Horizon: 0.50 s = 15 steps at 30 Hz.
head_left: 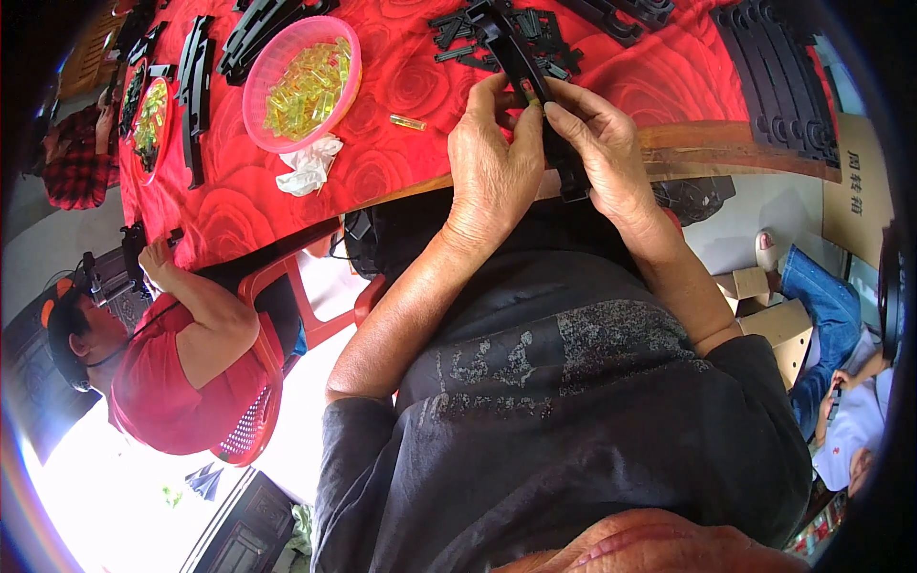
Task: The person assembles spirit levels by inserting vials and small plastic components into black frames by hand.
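Note:
Both hands hold a long black plastic frame [516,55] tilted above the table's near edge. My left hand [492,162] is closed on its left side, thumb and fingers near a small yellow-green piece [531,95] in a slot of the frame. From the other side my right hand [607,143] grips the same frame, its thumb close to that slot. Part of the frame is hidden behind the fingers. A loose clear tube with yellow liquid [408,122], like a spirit level vial, lies on the red cloth to the left of my hands.
A pink bowl [250,91] of yellow vials stands left on the red tablecloth [401,72], by crumpled white tissue [310,164]. Small black strips [458,33] lie beyond my hands. More black frames [774,91] are lined up right. A co-worker in red [191,382] sits left.

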Each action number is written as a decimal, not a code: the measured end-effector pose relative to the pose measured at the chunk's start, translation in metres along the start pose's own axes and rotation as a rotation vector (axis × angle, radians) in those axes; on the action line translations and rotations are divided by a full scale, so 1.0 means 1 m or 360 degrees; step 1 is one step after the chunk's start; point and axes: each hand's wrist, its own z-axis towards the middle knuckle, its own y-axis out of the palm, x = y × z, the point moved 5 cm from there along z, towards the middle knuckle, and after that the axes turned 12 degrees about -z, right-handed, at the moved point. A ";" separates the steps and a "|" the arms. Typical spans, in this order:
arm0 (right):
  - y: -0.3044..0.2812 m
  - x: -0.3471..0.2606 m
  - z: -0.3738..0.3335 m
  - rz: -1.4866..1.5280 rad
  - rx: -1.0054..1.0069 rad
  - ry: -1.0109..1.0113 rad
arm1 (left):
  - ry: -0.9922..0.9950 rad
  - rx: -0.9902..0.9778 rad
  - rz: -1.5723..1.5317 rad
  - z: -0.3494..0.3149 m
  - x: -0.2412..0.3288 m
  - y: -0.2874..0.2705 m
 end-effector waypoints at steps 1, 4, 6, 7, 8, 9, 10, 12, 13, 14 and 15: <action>0.002 -0.001 -0.001 0.0024 -0.0008 -0.0011 | -0.0052 -0.0031 0.0003 0.001 -0.002 0.001; 0.003 0.001 -0.002 0.0050 -0.0003 -0.0020 | -0.0227 -0.0081 -0.0018 0.001 0.000 0.004; 0.004 0.002 -0.004 0.0051 0.0013 -0.0018 | -0.0351 -0.0102 -0.0043 0.001 -0.005 0.005; 0.005 0.003 -0.005 0.0063 0.0039 0.0007 | -0.0290 -0.0094 0.0028 0.003 -0.009 0.004; 0.006 0.003 -0.006 0.0076 0.0065 0.0033 | -0.0230 -0.0085 0.0099 0.004 -0.012 0.003; 0.008 0.002 -0.008 0.0074 0.0062 0.0031 | -0.0227 -0.0082 0.0097 0.004 -0.016 0.004; 0.009 0.002 -0.009 0.0099 0.0057 0.0045 | -0.0208 -0.0056 0.0093 0.005 -0.015 0.005; 0.009 0.003 -0.010 0.0122 0.0049 0.0059 | -0.0188 -0.0027 0.0088 0.005 -0.014 0.007; 0.009 0.005 -0.011 0.0168 0.0058 0.0071 | -0.0170 -0.0029 0.0130 0.006 -0.011 0.008; 0.009 0.006 -0.012 0.0214 0.0066 0.0084 | -0.0153 -0.0031 0.0173 0.007 -0.008 0.010; 0.007 0.005 -0.012 0.0212 0.0067 0.0084 | -0.0153 -0.0031 0.0170 0.007 -0.008 0.010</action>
